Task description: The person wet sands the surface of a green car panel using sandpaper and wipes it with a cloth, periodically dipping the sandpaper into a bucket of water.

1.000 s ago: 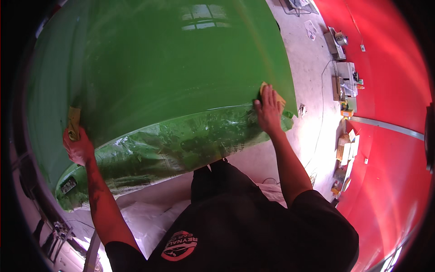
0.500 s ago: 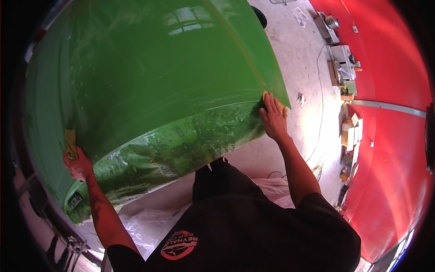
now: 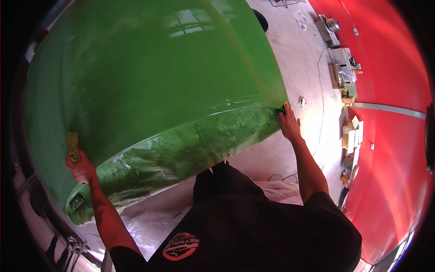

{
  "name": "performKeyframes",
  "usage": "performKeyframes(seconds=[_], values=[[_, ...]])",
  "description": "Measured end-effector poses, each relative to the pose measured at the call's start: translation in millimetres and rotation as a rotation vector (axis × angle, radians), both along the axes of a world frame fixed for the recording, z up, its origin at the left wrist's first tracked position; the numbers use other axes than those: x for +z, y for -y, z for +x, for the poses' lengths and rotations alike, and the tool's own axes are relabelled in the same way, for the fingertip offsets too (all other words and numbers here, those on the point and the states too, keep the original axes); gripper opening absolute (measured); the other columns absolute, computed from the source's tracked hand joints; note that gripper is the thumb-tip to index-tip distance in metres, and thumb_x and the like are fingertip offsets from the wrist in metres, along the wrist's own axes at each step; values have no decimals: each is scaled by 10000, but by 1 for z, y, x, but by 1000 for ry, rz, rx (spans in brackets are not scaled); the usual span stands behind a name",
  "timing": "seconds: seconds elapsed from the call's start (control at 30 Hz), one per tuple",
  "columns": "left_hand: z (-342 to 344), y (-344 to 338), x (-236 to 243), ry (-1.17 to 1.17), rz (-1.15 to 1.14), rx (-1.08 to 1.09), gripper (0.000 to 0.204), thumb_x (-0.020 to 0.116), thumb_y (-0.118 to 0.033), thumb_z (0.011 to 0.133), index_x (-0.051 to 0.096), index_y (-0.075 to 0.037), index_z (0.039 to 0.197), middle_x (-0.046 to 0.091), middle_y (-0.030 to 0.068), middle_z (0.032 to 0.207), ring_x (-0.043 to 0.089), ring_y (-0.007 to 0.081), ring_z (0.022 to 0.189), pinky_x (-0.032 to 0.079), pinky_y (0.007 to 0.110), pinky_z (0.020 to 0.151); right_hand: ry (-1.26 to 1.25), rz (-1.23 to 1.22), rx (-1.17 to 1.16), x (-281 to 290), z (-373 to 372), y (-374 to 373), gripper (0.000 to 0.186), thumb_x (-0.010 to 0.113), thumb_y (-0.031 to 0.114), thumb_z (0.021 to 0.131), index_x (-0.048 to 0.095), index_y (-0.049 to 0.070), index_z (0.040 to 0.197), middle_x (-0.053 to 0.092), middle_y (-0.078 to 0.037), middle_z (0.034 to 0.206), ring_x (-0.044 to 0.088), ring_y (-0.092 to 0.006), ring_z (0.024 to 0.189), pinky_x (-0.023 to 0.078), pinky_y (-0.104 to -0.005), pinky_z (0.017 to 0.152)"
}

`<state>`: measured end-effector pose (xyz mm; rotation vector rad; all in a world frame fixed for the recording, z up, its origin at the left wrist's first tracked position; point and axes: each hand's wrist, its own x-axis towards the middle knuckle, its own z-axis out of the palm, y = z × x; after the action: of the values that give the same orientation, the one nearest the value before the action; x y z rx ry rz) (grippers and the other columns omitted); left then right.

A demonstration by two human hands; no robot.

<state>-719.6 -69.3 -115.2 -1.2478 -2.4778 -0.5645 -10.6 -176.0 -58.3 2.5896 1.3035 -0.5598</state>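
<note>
In front of me a large glossy green car body panel (image 3: 167,68) fills much of the view, with pale wet-looking streaks along its near edge. Clear plastic film (image 3: 190,140) covers the green part below that edge. My left hand (image 3: 81,168) is closed round a folded yellow piece (image 3: 73,141), cloth or sandpaper, at the panel's left side. Over at the right near corner, my right hand (image 3: 291,124) bends its fingers over the edge. A small bit of a second yellow piece (image 3: 286,106) shows at its fingertips; the hand hides the remainder.
Along the red wall (image 3: 389,149) at right stand cardboard boxes (image 3: 349,133), a can (image 3: 333,24) and other supplies. A thin cable runs over the pale floor (image 3: 303,63). Crumpled plastic sheeting (image 3: 149,226) lies below the panel, near my legs.
My right hand has slid right and slightly down to the panel's corner, its yellow piece now mostly hidden. My left hand, still gripping its yellow piece, has shifted slightly.
</note>
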Motion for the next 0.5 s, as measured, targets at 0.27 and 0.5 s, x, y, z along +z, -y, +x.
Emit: performKeyframes(seconds=[0.27,0.5], values=[[16,-3,9,-56,29,-10,475,694,-413,794,568,-207,1204,613,36,1203,619,322,1035,480,504,837,-170,280,970,-5,-236,-69,680,495,402,968,237,126,1533,161,-75,1615,147,-318,1484,143,-585,1158],[24,-6,12,-20,31,23,476,698,-406,772,566,-218,1188,602,16,1216,608,301,1065,457,480,878,-267,443,1461,-22,-361,-160,643,420,489,979,299,151,1512,221,-11,1594,213,-279,1463,173,-524,1170]])
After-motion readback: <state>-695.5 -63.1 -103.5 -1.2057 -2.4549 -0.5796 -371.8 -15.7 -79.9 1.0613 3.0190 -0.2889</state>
